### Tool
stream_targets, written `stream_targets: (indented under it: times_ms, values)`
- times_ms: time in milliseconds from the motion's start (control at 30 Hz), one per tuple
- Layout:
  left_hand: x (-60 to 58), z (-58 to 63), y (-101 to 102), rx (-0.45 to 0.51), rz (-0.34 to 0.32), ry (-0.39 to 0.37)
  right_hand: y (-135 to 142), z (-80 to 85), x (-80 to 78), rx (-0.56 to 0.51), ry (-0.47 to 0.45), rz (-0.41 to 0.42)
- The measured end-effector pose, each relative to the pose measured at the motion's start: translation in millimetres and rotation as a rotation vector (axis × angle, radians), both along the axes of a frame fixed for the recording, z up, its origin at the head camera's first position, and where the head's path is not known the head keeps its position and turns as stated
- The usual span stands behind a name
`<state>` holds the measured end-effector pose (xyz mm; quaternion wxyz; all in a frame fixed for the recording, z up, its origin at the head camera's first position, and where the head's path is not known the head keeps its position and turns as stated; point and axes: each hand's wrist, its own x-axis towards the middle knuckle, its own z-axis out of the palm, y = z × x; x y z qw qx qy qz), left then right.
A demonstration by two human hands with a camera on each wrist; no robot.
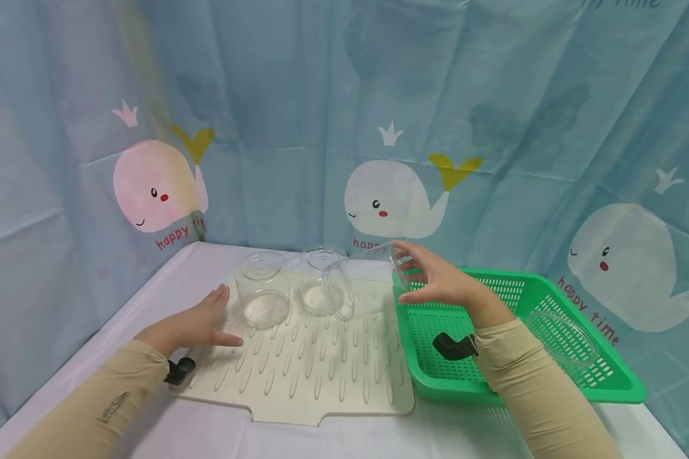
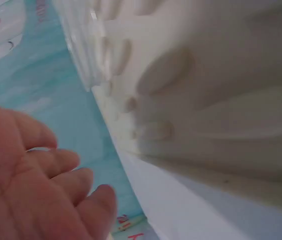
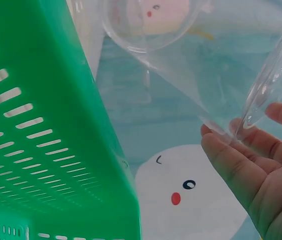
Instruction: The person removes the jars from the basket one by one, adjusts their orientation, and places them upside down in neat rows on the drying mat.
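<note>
My right hand (image 1: 436, 274) holds a clear plastic cup (image 1: 370, 280) by one end, the cup lying sideways over the right part of the beige ridged draining mat (image 1: 298, 395). In the right wrist view, the fingers and thumb of that hand are at the cup's ringed edge (image 3: 266, 90). Two more clear cups stand on the mat, one at the left (image 1: 264, 287) and one in the middle (image 1: 316, 277), partly overlapped by the held cup. Beside the left cup, my left hand (image 1: 198, 322) is spread with nothing in it, close over the mat's left side.
A green slotted basket (image 1: 436, 386) stands right of the mat, under my right forearm. Inside it, at the right, lies a clear round-rimmed plastic piece (image 1: 563, 338). A blue whale-print curtain (image 1: 298, 159) hangs behind the white-covered table (image 1: 207, 440).
</note>
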<state>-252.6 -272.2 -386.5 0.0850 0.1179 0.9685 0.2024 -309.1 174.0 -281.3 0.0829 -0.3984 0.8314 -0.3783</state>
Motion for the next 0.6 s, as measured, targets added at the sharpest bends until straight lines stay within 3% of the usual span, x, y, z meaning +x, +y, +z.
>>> stream_targets:
  times_ms: [267, 600]
  values:
    - [4.9, -11.0, 5, -0.106, -0.037, -0.146, -3, -3.1, -2.9, 0.036, -0.007, -0.003]
    - [5.8, -13.3, 6, -0.105, -0.014, -0.167, -9, -1.2, -1.7, 0.109, 0.02, -0.014]
